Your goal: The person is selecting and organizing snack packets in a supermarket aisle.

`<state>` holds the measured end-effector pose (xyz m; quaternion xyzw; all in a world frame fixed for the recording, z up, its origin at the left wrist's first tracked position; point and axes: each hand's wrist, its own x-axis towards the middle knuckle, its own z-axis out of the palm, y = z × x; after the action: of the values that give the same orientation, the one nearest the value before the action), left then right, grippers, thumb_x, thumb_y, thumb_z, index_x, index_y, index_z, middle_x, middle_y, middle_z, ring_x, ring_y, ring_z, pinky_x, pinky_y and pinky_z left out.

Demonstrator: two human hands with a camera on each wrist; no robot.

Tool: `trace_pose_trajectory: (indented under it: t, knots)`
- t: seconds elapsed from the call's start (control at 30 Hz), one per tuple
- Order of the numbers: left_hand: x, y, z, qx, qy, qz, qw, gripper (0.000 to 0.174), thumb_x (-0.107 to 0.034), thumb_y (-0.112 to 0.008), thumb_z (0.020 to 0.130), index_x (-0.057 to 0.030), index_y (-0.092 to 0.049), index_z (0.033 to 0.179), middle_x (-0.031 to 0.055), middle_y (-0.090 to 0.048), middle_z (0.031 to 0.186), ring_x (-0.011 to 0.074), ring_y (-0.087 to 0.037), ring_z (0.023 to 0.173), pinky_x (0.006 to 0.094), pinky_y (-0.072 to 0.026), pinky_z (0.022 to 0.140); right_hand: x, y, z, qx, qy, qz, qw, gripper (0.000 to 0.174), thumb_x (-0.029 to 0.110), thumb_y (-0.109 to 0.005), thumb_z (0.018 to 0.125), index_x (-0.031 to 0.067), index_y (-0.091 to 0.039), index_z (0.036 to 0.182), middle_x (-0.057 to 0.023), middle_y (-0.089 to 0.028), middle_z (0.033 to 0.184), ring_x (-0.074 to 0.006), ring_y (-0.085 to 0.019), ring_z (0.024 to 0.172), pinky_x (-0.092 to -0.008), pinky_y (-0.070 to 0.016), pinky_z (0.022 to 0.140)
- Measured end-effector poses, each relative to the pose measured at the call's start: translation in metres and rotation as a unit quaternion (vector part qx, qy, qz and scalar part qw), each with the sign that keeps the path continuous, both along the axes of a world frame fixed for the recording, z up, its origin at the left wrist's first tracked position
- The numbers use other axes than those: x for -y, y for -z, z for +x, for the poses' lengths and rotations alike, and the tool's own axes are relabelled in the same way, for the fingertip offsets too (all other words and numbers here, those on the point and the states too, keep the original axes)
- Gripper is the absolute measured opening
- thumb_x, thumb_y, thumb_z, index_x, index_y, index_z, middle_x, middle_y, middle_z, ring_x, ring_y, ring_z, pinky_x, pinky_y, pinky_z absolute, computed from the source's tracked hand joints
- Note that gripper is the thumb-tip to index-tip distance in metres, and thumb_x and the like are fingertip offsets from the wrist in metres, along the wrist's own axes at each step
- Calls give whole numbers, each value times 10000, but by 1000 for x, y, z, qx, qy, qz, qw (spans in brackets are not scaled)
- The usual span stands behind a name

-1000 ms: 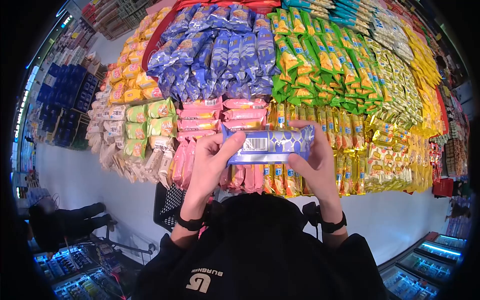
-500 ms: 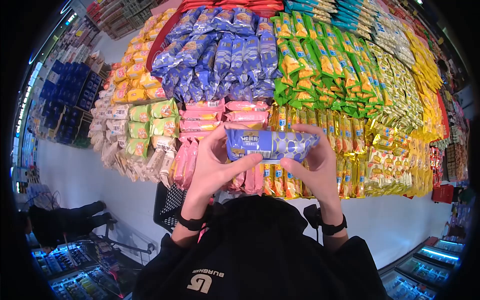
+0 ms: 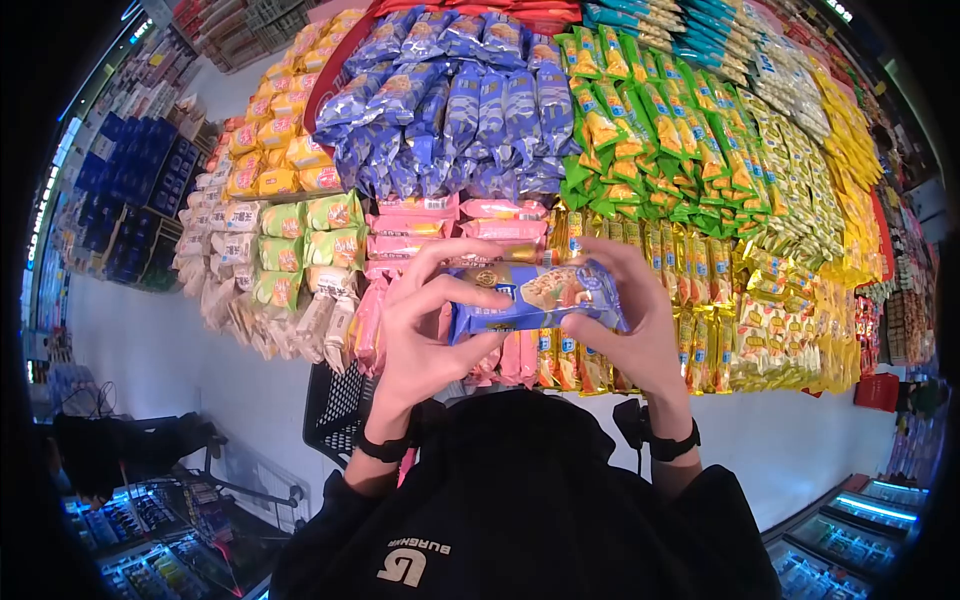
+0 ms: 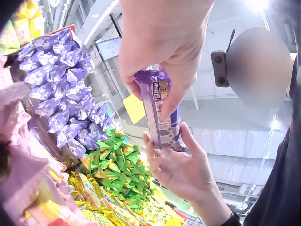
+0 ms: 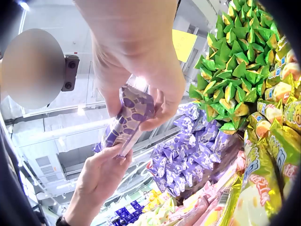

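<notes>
A blue-purple snack package [image 3: 545,297] with a food picture facing up lies level between both hands. My left hand [image 3: 425,325] grips its left end, one finger across the front; my right hand [image 3: 645,320] holds the right end between thumb and fingers. In the left wrist view the package [image 4: 161,110] shows a printed label and barcode, the left hand [image 4: 164,56] round its top and the right hand [image 4: 186,169] at its lower end. The right wrist view shows the oval-patterned side of the package [image 5: 127,120] pinched by the right hand [image 5: 136,75].
Behind the hands, blue packs [image 3: 480,110], green packs [image 3: 660,130] and pink packs [image 3: 420,228] are piled on the display, with gold packs [image 3: 700,270] to the right. A black basket [image 3: 332,410] stands at lower left; a red basket [image 3: 876,391] is far right.
The package has been rolled between the hands: the barcode and oval-patterned side gave way to the food picture. The left hand's fingers have moved onto its front.
</notes>
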<state>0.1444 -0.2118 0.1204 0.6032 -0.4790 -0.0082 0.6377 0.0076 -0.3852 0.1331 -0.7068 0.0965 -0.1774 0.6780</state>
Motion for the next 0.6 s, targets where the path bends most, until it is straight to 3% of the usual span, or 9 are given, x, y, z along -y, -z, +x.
trace_pose_trajectory:
  t: [0.07,0.17,0.27,0.53,0.6]
  knots:
    - [-3,2,3,63,-40,33,997,346,33,-766,609,-35,-676,936,137,-622,1136,277,-590,1078,389,-463,917,-1,3,-1,5,-3,-7,1000,638,49,-817,720,31,-498,1273,-79,-563,1195,-149,-579,1067,-299,-483,896]
    - [-4,-7,0,42,-45,57,996,439,-27,-793,613,-50,-659,1031,116,-641,1114,278,-587,1064,390,-456,919,-3,4,1,30,4,-31,999,620,42,-821,711,30,-511,1248,-73,-577,1166,-147,-591,1052,-293,-489,881]
    - [-7,-10,2,91,-55,110,988,524,-58,-809,613,-58,-635,1108,95,-656,1082,272,-590,1034,384,-457,907,-11,0,6,85,35,-80,993,635,26,-815,695,35,-508,1252,-89,-585,1166,-162,-597,1041,-299,-485,867]
    - [-4,-2,-8,79,-25,124,989,430,33,-703,646,-14,-645,1070,121,-663,1017,294,-618,983,375,-470,877,-25,-3,9,133,-14,-182,974,696,-59,-703,645,49,-485,1297,-77,-610,1153,-197,-574,1021,-322,-469,826]
    - [-4,-4,-10,39,-13,120,992,431,54,-676,639,-6,-645,1065,124,-655,1044,291,-628,995,372,-479,876,-26,-3,9,133,-11,-199,971,702,7,-782,632,60,-513,1277,-61,-620,1145,-225,-565,1019,-338,-458,856]
